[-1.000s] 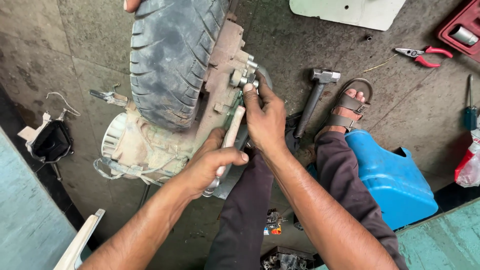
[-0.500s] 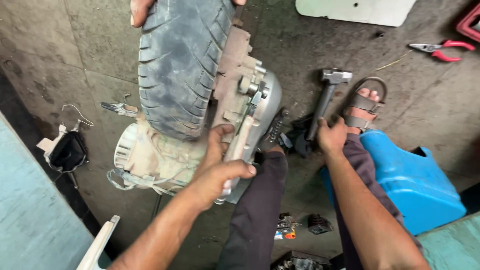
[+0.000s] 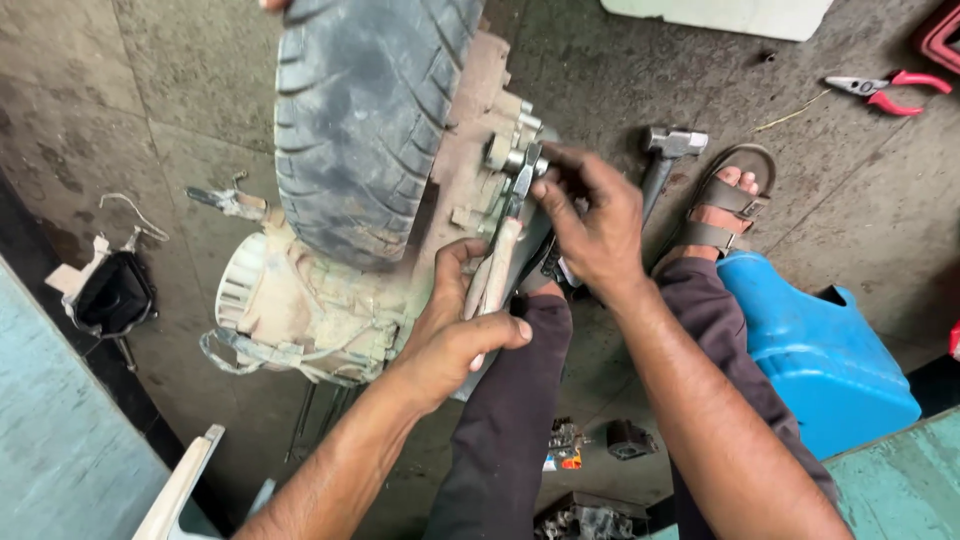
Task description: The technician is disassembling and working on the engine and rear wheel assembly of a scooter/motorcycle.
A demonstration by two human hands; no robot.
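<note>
1. Left hand (image 3: 455, 335) stays clamped on the pale-handled metal wrench (image 3: 500, 262), beside the worn black rubber tyre (image 3: 365, 110).
2. Right hand (image 3: 590, 215) is back from the floor, fingers pinching the wrench head at the grimy engine casing (image 3: 470, 140).

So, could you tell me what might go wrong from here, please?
The right hand has its fingers by the wrench head at the bolt; if the tool slips, they could get pinched or knocked against the casing. The left hand grips a light, worn-looking handle, so a sudden release might drive its knuckles into the engine. The tyre stands upright and may tip.
</note>
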